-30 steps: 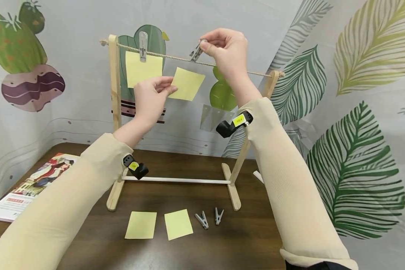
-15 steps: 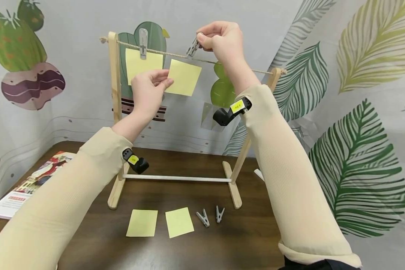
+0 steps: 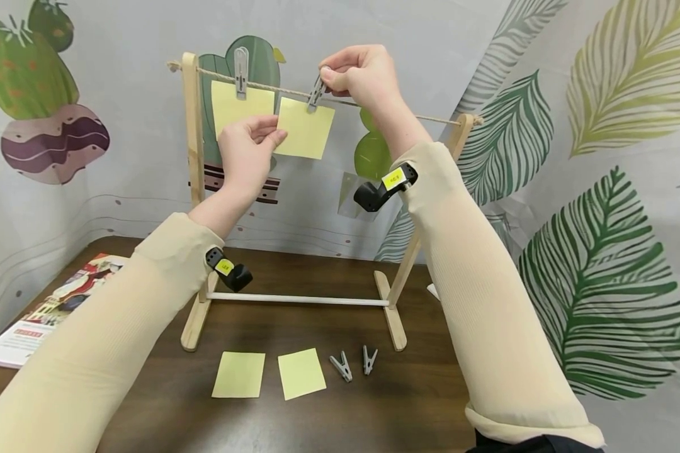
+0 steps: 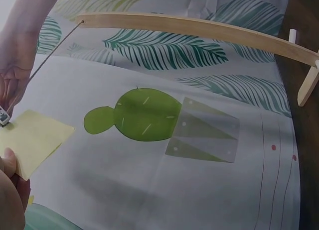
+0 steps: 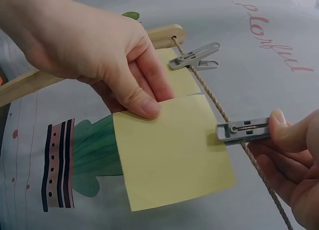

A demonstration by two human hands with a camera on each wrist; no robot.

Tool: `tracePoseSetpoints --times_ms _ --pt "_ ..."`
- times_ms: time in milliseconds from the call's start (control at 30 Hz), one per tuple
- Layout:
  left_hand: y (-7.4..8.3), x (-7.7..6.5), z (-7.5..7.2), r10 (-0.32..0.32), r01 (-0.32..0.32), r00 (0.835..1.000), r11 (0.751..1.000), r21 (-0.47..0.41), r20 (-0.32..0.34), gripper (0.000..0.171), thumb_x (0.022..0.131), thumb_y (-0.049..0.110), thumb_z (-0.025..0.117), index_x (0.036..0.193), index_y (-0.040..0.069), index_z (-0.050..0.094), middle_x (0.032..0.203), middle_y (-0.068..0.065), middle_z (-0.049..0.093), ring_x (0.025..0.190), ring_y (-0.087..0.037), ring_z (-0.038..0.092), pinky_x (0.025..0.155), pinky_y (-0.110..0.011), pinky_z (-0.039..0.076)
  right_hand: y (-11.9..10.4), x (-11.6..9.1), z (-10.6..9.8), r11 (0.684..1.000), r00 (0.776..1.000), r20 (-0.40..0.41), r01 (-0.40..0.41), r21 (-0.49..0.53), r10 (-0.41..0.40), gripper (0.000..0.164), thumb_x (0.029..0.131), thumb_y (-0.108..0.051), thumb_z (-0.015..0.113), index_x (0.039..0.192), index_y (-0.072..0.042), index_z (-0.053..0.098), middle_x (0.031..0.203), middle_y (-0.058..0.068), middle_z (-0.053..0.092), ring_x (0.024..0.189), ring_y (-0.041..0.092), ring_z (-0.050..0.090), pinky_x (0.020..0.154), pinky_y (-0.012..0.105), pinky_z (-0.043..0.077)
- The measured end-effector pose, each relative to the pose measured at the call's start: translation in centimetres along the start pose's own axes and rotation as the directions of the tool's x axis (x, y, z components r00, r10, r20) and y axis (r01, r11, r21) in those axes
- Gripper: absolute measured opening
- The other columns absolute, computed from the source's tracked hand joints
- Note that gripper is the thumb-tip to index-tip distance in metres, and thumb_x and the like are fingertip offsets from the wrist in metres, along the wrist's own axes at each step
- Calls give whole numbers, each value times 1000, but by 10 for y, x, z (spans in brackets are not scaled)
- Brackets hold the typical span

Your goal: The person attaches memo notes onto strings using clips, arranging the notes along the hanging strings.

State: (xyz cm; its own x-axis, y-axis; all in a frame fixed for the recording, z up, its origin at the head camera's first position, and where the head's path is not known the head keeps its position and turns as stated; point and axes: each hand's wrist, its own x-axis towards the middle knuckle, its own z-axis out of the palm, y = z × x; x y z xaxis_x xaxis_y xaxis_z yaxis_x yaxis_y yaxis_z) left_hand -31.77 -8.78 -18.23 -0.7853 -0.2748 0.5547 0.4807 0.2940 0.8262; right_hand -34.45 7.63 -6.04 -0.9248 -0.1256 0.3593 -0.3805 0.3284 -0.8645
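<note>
My left hand (image 3: 246, 151) pinches the left edge of a yellow sticky note (image 3: 305, 133), thumb in front, as the right wrist view also shows. Between the thumb and fingers of my right hand (image 3: 365, 75) is a grey clothespin (image 3: 317, 94). Its tip overlaps the note's upper edge at the twine (image 5: 264, 177). To the left, a second yellow note (image 3: 232, 104) hangs from the twine under another grey clothespin (image 3: 241, 72), partly hidden behind my left hand.
A wooden frame (image 3: 193, 138) with a white crossbar (image 3: 300, 299) stands on the brown table (image 3: 351, 415). In front lie two yellow notes, one left (image 3: 238, 375) and one right (image 3: 302, 374), plus two clothespins (image 3: 341, 366). A magazine (image 3: 62, 308) lies far left.
My right hand has moved left and the clothespin has come down over the note's top edge. My left hand has raised the note up to the twine and slightly left.
</note>
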Motion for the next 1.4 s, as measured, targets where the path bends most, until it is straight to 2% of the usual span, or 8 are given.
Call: tracePoseSetpoints --times_ms 100,433,700,900,1067,1200,1400 --pt "-1 0 0 -7 7 1000 1000 -20 -6 29 90 18 71 115 3 72 113 -12 73 97 -9 68 83 -18 51 1 -1 2 1000 1000 19 9 -10 -8 17 87 -6 73 104 -3 74 79 -3 71 79 11 65 82 22 54" --pt "-3 -1 -2 -6 6 1000 999 -32 -3 30 91 18 70 116 2 70 116 -13 72 100 -10 68 88 -21 52 2 -4 3 985 992 119 56 -165 -36 27 91 -10 69 118 -7 69 99 1 72 91 10 65 88 21 52" --pt "-5 -3 -2 -11 11 1000 1000 -14 12 31 91 19 70 117 3 70 117 -12 71 103 -11 67 89 -22 52 3 -8 5 975 981 188 75 -209 -35 35 93 -11 66 127 -7 64 102 2 69 92 9 63 89 22 52" --pt "-5 -4 -2 -4 4 1000 1000 -25 12 31 91 19 71 117 2 70 116 -13 71 102 -11 68 88 -21 52 3 -10 4 968 980 189 107 -229 -63 43 92 -16 68 134 -12 60 118 6 69 102 11 63 93 23 50" --pt "-5 -7 -2 12 -12 1000 1000 -17 14 31 90 20 71 116 3 71 114 -14 72 99 -11 69 82 -18 52 6 -12 3 950 976 161 181 -255 -143 51 93 -22 67 141 -18 52 127 7 67 115 10 62 99 23 46" --pt "-6 -9 -2 17 -17 1000 1000 1 24 32 90 22 72 116 4 72 113 -13 73 99 -11 69 80 -17 52 7 -13 3 938 970 144 226 -264 -194 52 94 -23 65 143 -17 49 130 6 66 118 9 61 99 21 45" --pt "-8 -12 -7 10 -11 999 1000 24 42 34 90 27 72 117 7 72 114 -9 73 102 -11 69 84 -20 53 5 -15 4 929 963 124 263 -262 -238 52 95 -20 65 143 -13 48 138 5 60 123 9 58 100 17 44"
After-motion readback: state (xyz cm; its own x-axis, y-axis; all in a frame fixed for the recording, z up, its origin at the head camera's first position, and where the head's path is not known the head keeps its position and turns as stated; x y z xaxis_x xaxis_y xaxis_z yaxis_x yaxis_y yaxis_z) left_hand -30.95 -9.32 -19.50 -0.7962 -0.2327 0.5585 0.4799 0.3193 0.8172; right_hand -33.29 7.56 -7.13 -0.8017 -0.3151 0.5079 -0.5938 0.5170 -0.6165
